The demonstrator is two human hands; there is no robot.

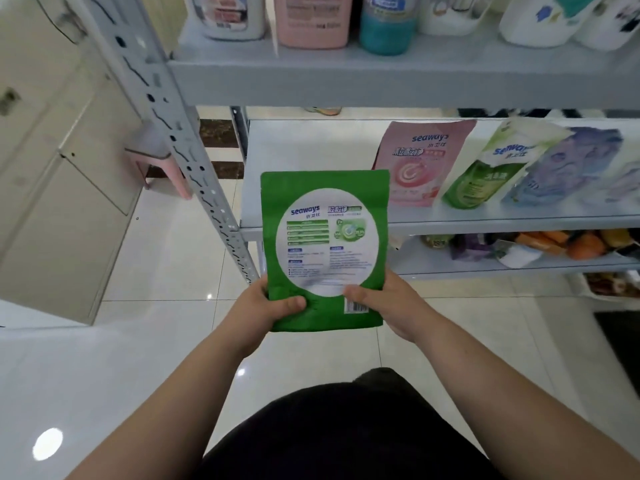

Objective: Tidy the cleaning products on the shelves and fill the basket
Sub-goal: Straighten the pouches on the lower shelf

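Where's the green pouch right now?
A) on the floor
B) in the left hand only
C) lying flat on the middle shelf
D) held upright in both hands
D: the left hand and the right hand each grip a bottom corner of the green pouch, which stands upright and is not resting on the middle shelf.

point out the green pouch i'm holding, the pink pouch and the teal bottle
green pouch (325, 237), head view, white label at its middle
pink pouch (411, 173), head view, swirl on its front
teal bottle (387, 29), head view, its lower body
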